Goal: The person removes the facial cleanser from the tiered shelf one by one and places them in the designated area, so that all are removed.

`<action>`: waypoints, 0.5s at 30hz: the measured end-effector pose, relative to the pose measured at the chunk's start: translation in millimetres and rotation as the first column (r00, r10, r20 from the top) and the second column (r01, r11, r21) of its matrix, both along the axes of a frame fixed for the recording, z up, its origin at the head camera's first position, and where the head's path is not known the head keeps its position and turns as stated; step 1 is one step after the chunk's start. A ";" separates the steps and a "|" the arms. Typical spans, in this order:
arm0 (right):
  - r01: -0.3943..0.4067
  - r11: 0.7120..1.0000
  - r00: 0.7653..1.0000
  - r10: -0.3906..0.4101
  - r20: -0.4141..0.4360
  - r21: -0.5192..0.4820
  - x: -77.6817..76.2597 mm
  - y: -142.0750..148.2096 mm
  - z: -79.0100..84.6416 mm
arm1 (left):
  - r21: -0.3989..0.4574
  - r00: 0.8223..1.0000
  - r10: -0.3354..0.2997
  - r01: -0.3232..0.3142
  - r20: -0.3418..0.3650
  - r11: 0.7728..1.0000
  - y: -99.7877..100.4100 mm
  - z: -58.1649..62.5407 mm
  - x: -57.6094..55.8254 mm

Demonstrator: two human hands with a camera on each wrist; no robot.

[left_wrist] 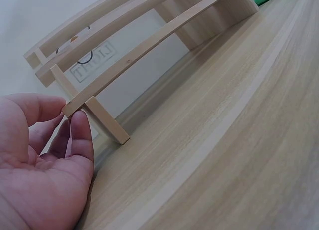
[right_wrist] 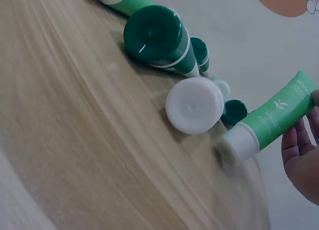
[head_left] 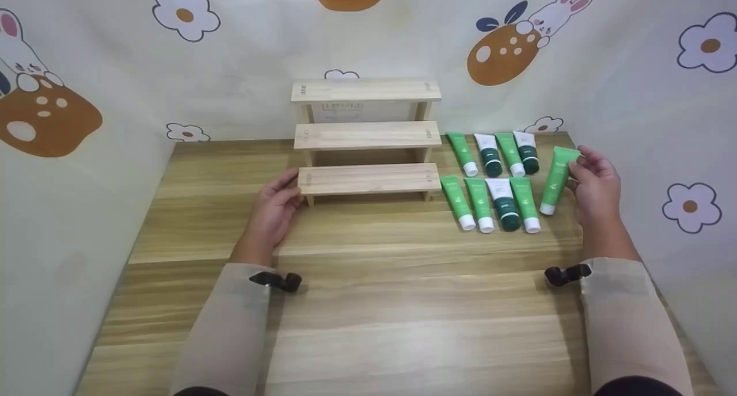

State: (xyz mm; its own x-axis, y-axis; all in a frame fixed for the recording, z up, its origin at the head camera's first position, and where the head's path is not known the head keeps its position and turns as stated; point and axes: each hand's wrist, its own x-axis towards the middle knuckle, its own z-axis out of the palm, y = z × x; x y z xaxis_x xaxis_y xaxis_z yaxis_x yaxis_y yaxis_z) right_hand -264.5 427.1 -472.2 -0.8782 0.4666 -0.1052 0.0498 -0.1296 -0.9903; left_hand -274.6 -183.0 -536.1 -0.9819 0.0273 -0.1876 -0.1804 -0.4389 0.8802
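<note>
Holding a green tube by its crimped end, the right hand sits at the right of the head view with thumb and fingers pinched round it, the white cap pointing down toward the table. Eight more tubes lie in two rows just left of it. In the middle of the frame stands a three-step wooden rack, all steps bare. The left hand rests at the left end of the lowest step, fingers fairly straight and touching the wood.

From the left wrist view, the left hand fills the lower left, relaxed and not curled round anything, with fingertips against the corner of the rack, which runs to the upper right.

From the right wrist view, the fingers at the right edge clamp the tube, its cap just above the table; the other tubes lie toward the top.

I judge this to be the pick-up step of stocking the rack. The next move calls for carrying the tube leftward to a step and setting it down while the left hand steadies the rack.
</note>
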 end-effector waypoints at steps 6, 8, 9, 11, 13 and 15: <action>-0.011 0.998 1.000 0.009 0.026 0.067 -1.2 -0.1 -4.8 | 0.004 1.000 -0.002 0.002 -0.005 1.000 0.2 0.8 -1.0; -0.016 0.996 0.999 0.012 0.045 0.089 -1.2 -1.8 -5.6 | 0.003 1.000 -0.003 0.003 -0.008 1.000 0.3 0.5 -1.1; -0.020 0.995 0.998 0.014 0.057 0.095 -1.3 -2.5 -6.2 | 0.005 1.000 -0.002 0.002 -0.009 1.000 0.4 0.3 -1.0; -0.028 0.994 0.997 0.020 0.079 0.102 -1.9 -3.9 -7.6 | 0.005 1.000 -0.002 0.003 -0.012 1.000 0.3 -0.1 -1.1; -0.034 0.994 0.995 0.023 0.099 0.106 -3.3 -4.7 -9.1 | 0.008 1.000 -0.003 0.003 -0.017 1.000 0.5 -0.5 -1.1; -0.035 0.995 0.994 0.025 0.107 0.091 -4.8 -5.1 -10.8 | 0.016 1.000 -0.001 0.001 -0.018 1.000 0.7 -0.5 -1.0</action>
